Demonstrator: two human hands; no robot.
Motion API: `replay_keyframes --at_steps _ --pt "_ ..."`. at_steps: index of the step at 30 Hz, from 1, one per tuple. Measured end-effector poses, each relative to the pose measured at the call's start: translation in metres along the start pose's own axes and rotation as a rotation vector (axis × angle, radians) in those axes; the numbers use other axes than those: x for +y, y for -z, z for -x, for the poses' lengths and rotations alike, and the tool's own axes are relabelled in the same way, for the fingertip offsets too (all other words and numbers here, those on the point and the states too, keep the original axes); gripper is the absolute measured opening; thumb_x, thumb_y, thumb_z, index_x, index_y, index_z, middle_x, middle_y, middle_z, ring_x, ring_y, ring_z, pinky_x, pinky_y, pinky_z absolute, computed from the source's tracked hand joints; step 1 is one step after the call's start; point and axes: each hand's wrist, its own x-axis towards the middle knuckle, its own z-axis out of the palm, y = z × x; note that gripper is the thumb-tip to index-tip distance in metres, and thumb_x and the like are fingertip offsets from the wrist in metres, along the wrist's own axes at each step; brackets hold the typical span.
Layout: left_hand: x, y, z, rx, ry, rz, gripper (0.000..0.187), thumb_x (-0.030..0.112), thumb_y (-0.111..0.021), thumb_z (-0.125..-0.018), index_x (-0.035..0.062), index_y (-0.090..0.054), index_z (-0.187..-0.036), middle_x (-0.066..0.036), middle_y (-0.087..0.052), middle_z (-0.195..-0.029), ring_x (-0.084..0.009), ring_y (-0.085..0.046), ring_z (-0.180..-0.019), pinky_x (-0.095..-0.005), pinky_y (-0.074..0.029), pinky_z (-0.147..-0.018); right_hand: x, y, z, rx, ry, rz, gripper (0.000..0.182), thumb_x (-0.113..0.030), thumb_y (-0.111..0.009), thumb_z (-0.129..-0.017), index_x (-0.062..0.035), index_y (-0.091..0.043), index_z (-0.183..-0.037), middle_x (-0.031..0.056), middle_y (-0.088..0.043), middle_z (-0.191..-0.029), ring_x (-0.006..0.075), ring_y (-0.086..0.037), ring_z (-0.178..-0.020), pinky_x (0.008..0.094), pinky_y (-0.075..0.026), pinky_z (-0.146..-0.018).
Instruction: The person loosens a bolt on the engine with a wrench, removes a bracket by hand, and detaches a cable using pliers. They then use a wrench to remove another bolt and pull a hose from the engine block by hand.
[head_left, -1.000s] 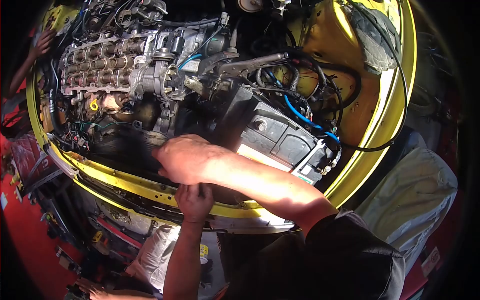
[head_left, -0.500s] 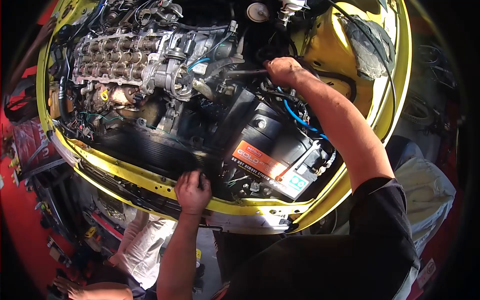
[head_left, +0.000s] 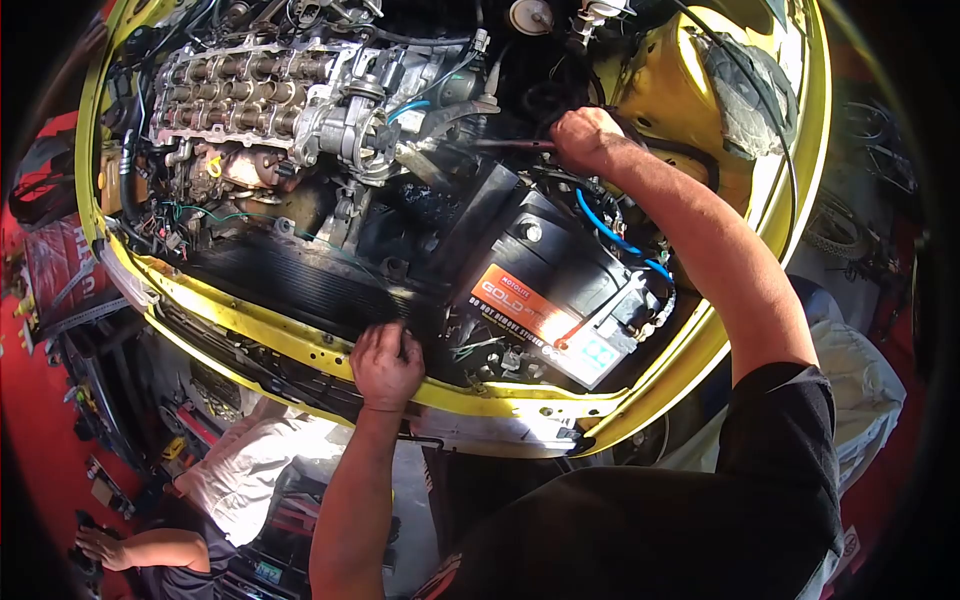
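My right hand is closed in a fist around the end of a long metal bar in the engine bay, right of the engine. The bar points left toward the engine; its far end is hard to make out. My left hand lies on the yellow front crossmember of the car, fingers curled over its edge. Between the hands sits a black car battery with an orange label. A wrench lies across the battery top, partly in shadow.
The opened engine shows its uncovered top at the upper left. A blue hose runs beside the battery. The yellow fender borders the right side. Another person's hand is at the lower left, near light trousers.
The view has shifted slightly, and shadow now covers more of the battery and wrench. My right hand stays on the bar and my left on the crossmember. The other person's arm has moved up.
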Motion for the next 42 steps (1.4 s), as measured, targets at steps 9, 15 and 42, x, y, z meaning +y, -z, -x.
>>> replay_keyframes --at_steps 9,15,42 --pt "-0.002 -0.001 0.000 -0.011 -0.004 0.014 0.017 0.008 -0.064 -0.077 0.0052 -0.067 -0.094 -0.014 -0.069 -0.087 -0.0351 -0.066 -0.081 -0.0448 -0.053 -0.075 0.000 -0.012 0.009 -0.109 -0.061 -0.018 0.038 -0.023 -0.038 -0.103 -0.0041 -0.061 -0.126 0.0140 -0.073 -0.108 0.0316 -0.069 -0.104 0.0439 -0.055 -0.086" --pt "-0.004 -0.003 0.001 -0.005 -0.025 -0.013 0.017 0.008 -0.064 -0.077 0.0050 -0.066 -0.094 -0.014 -0.069 -0.087 -0.0348 -0.066 -0.082 -0.0445 -0.053 -0.075 -0.016 0.004 0.000 -0.071 -0.085 0.013 0.035 -0.019 -0.037 -0.104 -0.0053 -0.058 -0.129 0.0115 -0.074 -0.105 0.0293 -0.071 -0.101 0.0437 -0.056 -0.082" --pt "0.004 -0.004 0.000 0.010 0.011 0.045 0.014 0.008 -0.066 -0.081 0.0036 -0.071 -0.094 -0.015 -0.071 -0.087 -0.0352 -0.069 -0.081 -0.0413 -0.055 -0.075 -0.081 -0.021 0.016 0.617 -0.364 -0.422 0.039 -0.010 -0.059 -0.080 -0.0139 -0.069 -0.117 0.0116 -0.074 -0.100 0.0310 -0.071 -0.096 0.0520 -0.045 -0.098"
